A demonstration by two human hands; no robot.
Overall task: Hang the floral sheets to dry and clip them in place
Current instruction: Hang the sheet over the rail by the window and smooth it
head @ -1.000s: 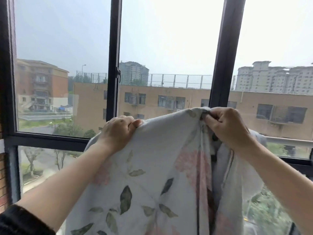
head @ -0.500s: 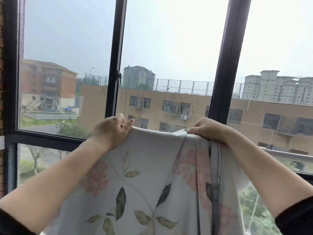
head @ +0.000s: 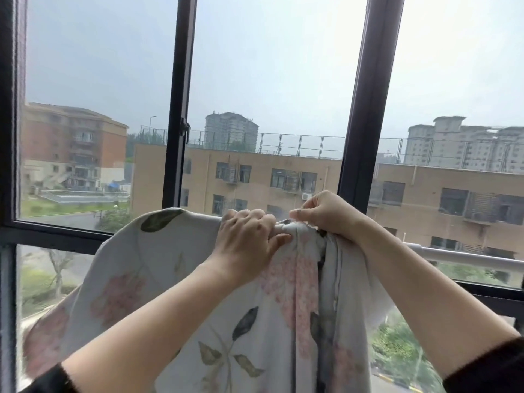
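Head view shows it much as I see it from here: both hands are up by the window frame [head: 365,109], close together on the top edge of the floral sheet [head: 158,273]. Why bunch it up like that?

To get a firm hold, I'd say. The left hand [head: 249,239] has its fingers curled over a gathered fold, with the thumb pressed into the cloth. The right hand [head: 326,214], just beside it, pinches the same edge from above. Neither hand is loose or empty.

And where's the sheet itself?

It's held high in front of the glass. Its left part arches out wide and the rest hangs down between the forearms. The pale rail [head: 467,255] runs in from the right and passes behind the cloth. I can't tell whether the sheet lies over it, because the fabric hides that spot.

So no clipping yet?

There's no clip anywhere I can see. My guess is they're finding or straightening the edge so it drapes evenly. It's a big, limp cloth, and if one hand let go too soon, the weight could drag it down to one side.
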